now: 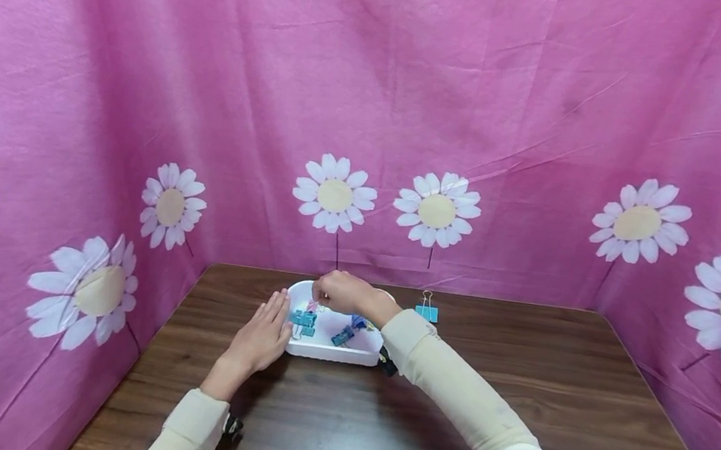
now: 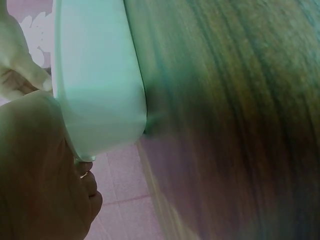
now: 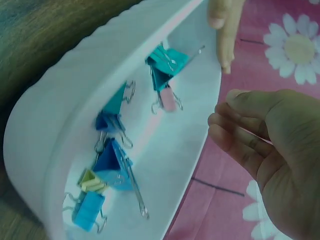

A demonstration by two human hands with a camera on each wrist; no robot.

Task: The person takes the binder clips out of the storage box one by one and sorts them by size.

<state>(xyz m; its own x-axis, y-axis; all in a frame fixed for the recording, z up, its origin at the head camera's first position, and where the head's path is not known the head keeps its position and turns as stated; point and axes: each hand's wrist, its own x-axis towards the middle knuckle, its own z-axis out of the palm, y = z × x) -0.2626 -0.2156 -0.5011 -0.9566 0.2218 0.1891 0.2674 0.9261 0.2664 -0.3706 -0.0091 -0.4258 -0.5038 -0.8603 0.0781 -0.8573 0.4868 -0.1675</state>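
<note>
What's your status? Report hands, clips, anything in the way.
Left hand against tray; right hand over its far side, seemingly empty. Clips in tray, teal clip outside on table. Right sleeve screens tray's right end from head view.

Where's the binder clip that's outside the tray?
In the head view, the turquoise binder clip sits on the table near its far edge, to the right of the white tray.

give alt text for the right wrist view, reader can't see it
A right hand, loosely bent and holding nothing visible, is near a white tray of blue, teal, pink and yellow binder clips. The left hand rests against the tray, pink flowered cloth behind.
</note>
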